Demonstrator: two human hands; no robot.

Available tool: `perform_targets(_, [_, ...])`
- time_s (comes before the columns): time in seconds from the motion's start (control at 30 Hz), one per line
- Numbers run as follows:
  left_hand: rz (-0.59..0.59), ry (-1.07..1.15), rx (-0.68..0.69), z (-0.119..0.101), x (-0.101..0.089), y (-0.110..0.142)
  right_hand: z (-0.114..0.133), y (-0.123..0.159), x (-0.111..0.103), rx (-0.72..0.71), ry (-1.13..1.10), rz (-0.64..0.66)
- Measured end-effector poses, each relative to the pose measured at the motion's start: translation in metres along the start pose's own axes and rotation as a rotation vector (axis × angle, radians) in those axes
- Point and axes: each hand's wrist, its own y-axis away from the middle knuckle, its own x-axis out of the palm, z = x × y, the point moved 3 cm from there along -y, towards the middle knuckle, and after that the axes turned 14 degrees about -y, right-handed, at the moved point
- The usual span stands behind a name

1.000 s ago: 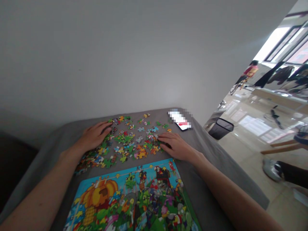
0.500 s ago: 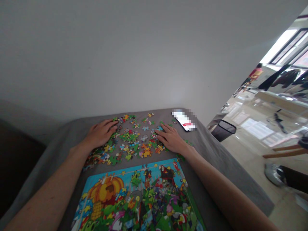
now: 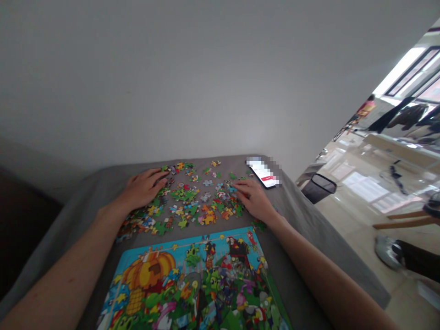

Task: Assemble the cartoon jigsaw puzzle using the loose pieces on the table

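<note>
Apparently no readable text in view

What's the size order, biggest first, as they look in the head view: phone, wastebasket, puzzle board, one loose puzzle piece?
1. Puzzle board
2. Phone and wastebasket: too alike to rank; the basket also stands farther from the camera
3. Loose puzzle piece

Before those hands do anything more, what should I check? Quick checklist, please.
1. Bare left hand open, at the loose multicoloured jigsaw pieces: ok.
2. Bare right hand at the pieces: ok.
3. Right hand gripping a piece: cannot tell.
4. Pieces spread without overlap: not ok, some heaped near left hand.
5. Flat, bright cartoon-picture board untouched by hands: ok.
6. Black-edged rectangular phone apart from right hand: ok.
</note>
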Motion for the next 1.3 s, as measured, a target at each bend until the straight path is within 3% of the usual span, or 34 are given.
perform_targets(0.17, [0.012, -0.003, 0.008, -0.001, -0.002, 0.0, -0.004, -0.001, -0.004, 0.211, -0.335, -0.156])
perform_targets(0.23, [0.015, -0.005, 0.003, -0.002, -0.005, 0.001, 0.007, 0.003, -0.005, 0.25, -0.5, -0.104])
perform_targets(0.3, [0.022, -0.011, -0.004, -0.004, -0.008, 0.003, 0.029, 0.01, -0.003, 0.258, -0.661, 0.109])
perform_targets(0.4, [0.025, -0.013, 0.009, -0.008, -0.013, 0.007, 0.069, 0.028, 0.004, 0.232, -0.705, 0.612])
perform_targets(0.43, [0.022, -0.01, 0.015, -0.01, -0.015, 0.008, 0.08, 0.034, 0.007, 0.188, -0.666, 0.726])
perform_targets(0.5, [0.014, -0.005, 0.031, -0.011, -0.018, 0.01, 0.095, 0.04, 0.012, 0.099, -0.603, 0.828])
perform_targets(0.63, [0.012, -0.007, 0.039, -0.012, -0.018, 0.01, 0.1, 0.041, 0.022, -0.003, -0.546, 0.821])
perform_targets(0.8, [0.025, -0.022, 0.032, -0.01, -0.015, 0.008, 0.092, 0.04, 0.023, -0.009, -0.478, 0.816])
perform_targets(0.93, [0.037, -0.026, 0.014, -0.008, -0.012, 0.007, 0.087, 0.042, 0.019, 0.159, -0.562, 0.839])
perform_targets(1.07, [0.04, -0.005, 0.016, -0.009, -0.013, 0.007, 0.073, 0.037, 0.009, 0.283, -0.682, 0.699])
perform_targets(1.17, [0.044, -0.003, 0.003, -0.011, -0.014, 0.007, 0.062, 0.033, 0.002, 0.277, -0.573, 0.636])
perform_targets(1.3, [0.048, -0.007, 0.005, -0.01, -0.013, 0.007, 0.061, 0.032, 0.001, 0.174, -0.381, 0.723])
